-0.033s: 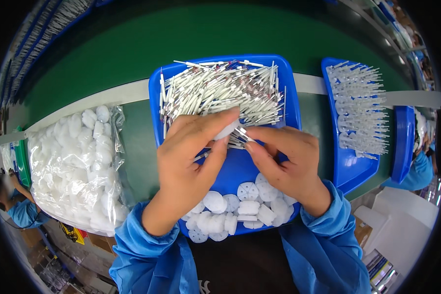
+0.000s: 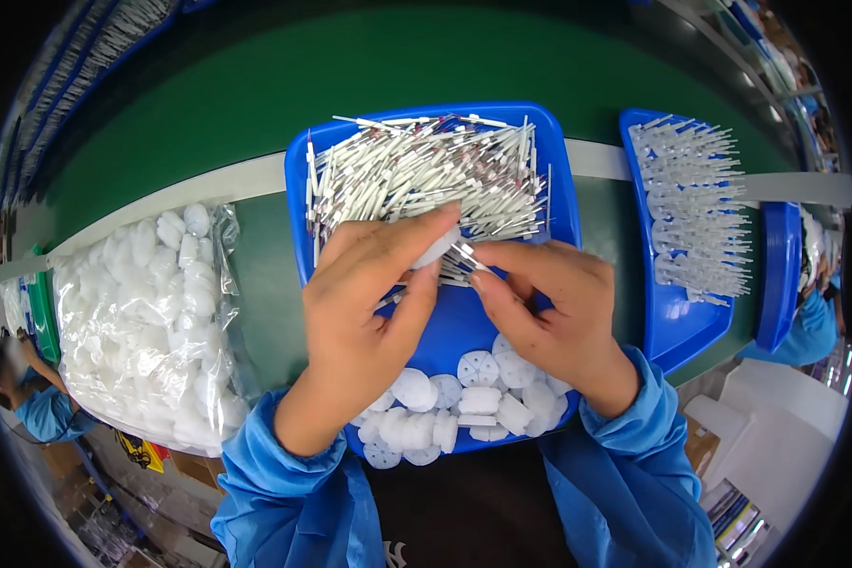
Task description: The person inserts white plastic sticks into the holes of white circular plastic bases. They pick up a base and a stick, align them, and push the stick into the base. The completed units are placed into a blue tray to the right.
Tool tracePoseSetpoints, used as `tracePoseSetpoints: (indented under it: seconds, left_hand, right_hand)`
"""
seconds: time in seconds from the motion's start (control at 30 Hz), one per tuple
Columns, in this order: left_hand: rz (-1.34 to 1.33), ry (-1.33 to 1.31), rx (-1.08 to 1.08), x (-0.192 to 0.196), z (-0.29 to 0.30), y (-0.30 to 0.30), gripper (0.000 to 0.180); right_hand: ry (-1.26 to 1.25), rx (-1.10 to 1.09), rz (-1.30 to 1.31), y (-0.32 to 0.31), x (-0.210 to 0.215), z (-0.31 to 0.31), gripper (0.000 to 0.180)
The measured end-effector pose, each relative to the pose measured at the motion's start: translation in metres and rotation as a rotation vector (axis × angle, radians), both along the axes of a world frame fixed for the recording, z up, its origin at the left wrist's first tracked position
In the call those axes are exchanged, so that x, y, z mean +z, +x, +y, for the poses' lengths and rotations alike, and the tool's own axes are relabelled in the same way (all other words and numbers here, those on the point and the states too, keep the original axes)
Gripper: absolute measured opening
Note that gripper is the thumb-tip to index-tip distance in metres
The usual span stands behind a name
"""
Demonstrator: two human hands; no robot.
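Over the middle of a blue tray (image 2: 450,331), my two hands meet at their fingertips. My left hand (image 2: 360,303) pinches a round white plastic disc (image 2: 435,250) between thumb and fingers, tilted on its edge. Thumb and forefinger of my right hand (image 2: 563,308) are closed on a thin white stick with a metallic-looking part (image 2: 464,254), its tip against or very near the disc. Whether the stick has entered the disc cannot be seen. Many like sticks (image 2: 417,175) fill the tray's far half. Loose white discs (image 2: 417,431), some showing small holes, lie along its near edge.
A clear plastic bag of white discs (image 2: 142,327) lies to the left. On the right, another blue tray (image 2: 682,327) holds rows of discs with sticks standing out. Beyond it is a narrow blue bin (image 2: 778,275). Other people in blue sleeves (image 2: 55,414) show at both sides.
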State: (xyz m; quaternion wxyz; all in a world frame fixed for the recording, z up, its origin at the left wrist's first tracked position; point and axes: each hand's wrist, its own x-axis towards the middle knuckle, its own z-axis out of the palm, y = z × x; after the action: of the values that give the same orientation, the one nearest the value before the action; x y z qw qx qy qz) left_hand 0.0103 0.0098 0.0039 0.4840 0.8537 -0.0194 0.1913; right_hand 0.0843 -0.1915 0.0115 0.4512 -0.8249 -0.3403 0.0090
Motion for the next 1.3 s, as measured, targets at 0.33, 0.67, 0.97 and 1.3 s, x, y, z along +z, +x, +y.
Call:
tracePoseSetpoints:
  seconds: [0.33, 0.67, 0.97, 1.3]
  left_hand:
    - [-0.162, 0.123, -0.001, -0.006, -0.007, 0.000, 0.052]
    - [-0.055, 0.144, 0.079, -0.003, -0.018, -0.013, 0.052]
    - [0.032, -0.239, 0.003, -0.005, -0.003, -0.007, 0.048]
    - [-0.134, 0.032, -0.018, -0.004, -0.006, -0.008, 0.051]
  right_hand:
    - [0.165, -0.054, 0.102, -0.004, -0.012, 0.006, 0.017]
    - [-0.006, 0.004, -0.506, 0.005, -0.005, 0.013, 0.027]
    - [0.188, 0.065, 0.013, 0.011, -0.005, 0.004, 0.026]
    - [0.436, 0.156, 0.583, 0.002, -0.007, 0.000, 0.033]
